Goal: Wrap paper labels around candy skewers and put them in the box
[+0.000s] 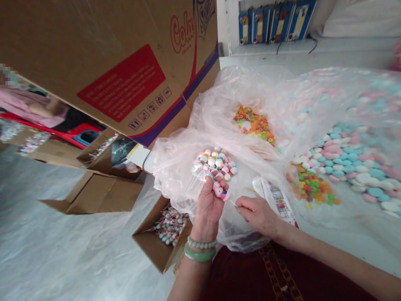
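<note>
My left hand (210,205), with a beaded bracelet and a green bangle, is closed around a thin white stick threaded with small pink and coloured pieces (222,190). Close to its lower right, the fingers of my right hand (257,214) pinch the pale end of that stick (232,203). Just beyond my left fingertips lies a pile of round pastel pieces (216,161), pink, white and blue, on clear plastic sheeting (172,167). Whether the pieces are candy or beads I cannot tell.
A large cardboard box (122,62) stands at the left of the table. Below, an open carton (169,228) holds many finished-looking sticks. Plastic bags hold orange-green rings (255,125) and pastel discs (344,154). A person's sleeve (28,106) shows far left.
</note>
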{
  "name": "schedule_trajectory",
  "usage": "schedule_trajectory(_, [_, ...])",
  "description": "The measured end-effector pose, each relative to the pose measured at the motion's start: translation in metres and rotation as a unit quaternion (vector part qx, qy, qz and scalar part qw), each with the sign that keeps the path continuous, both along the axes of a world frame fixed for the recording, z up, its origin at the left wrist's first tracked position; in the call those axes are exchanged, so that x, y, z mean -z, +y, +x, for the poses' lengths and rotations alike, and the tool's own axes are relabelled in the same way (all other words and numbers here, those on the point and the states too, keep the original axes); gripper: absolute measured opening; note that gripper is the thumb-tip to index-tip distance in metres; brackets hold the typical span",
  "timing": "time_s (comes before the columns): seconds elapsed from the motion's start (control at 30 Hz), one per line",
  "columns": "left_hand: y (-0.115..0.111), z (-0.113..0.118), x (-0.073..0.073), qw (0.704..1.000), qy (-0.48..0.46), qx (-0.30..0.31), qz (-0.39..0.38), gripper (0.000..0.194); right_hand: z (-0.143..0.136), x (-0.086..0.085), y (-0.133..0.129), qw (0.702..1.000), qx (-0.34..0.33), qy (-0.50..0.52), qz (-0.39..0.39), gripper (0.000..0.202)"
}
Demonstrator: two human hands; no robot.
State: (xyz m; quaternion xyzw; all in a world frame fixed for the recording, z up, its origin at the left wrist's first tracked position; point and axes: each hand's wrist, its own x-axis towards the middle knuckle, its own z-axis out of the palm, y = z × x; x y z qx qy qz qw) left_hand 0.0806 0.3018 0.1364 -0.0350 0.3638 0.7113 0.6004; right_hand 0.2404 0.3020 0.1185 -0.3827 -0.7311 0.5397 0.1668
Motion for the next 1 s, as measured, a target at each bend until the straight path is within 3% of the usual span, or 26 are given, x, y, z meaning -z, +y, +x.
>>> schedule_trajectory(0.07, [0.000, 0.002, 0.002, 1.000, -0.011, 0.017, 0.017, 0.017, -0.001, 0.000, 0.001, 0.983, 0.030, 0.075, -0.166, 0.016])
schedule_trajectory(0.17, [0.000, 0.000, 0.002, 1.000, -0.015, 0.020, 0.017, 0.017, 0.001, 0.003, 0.005, 0.909, 0.066, 0.193, -0.362, 0.016])
schedule_trajectory(0.3, [0.000, -0.005, 0.002, 0.999, 0.038, 0.000, -0.001, 0.013, 0.005, 0.005, 0.013, 0.839, 0.056, 0.254, -0.478, 0.017])
schedule_trajectory(0.4, [-0.001, -0.006, 0.005, 0.992, 0.123, 0.011, -0.009, 0.022, 0.006, 0.003, 0.017, 0.811, 0.045, 0.253, -0.525, 0.018])
schedule_trajectory(0.47, [-0.002, -0.005, 0.007, 0.984, 0.173, 0.027, -0.022, 0.031, 0.004, 0.002, 0.016, 0.816, 0.044, 0.245, -0.521, 0.020])
schedule_trajectory(0.67, [-0.002, 0.000, 0.010, 0.963, 0.260, 0.034, -0.067, 0.034, 0.001, -0.002, 0.008, 0.899, 0.065, 0.183, -0.391, 0.020])
schedule_trajectory(0.8, [0.002, 0.001, 0.006, 0.968, 0.229, -0.045, -0.094, 0.028, 0.003, -0.006, 0.008, 0.908, 0.019, 0.178, -0.380, 0.020])
schedule_trajectory(1.0, [0.009, -0.003, 0.001, 0.984, 0.128, -0.082, -0.090, 0.019, 0.003, -0.006, 0.008, 0.905, 0.035, 0.181, -0.384, 0.020])
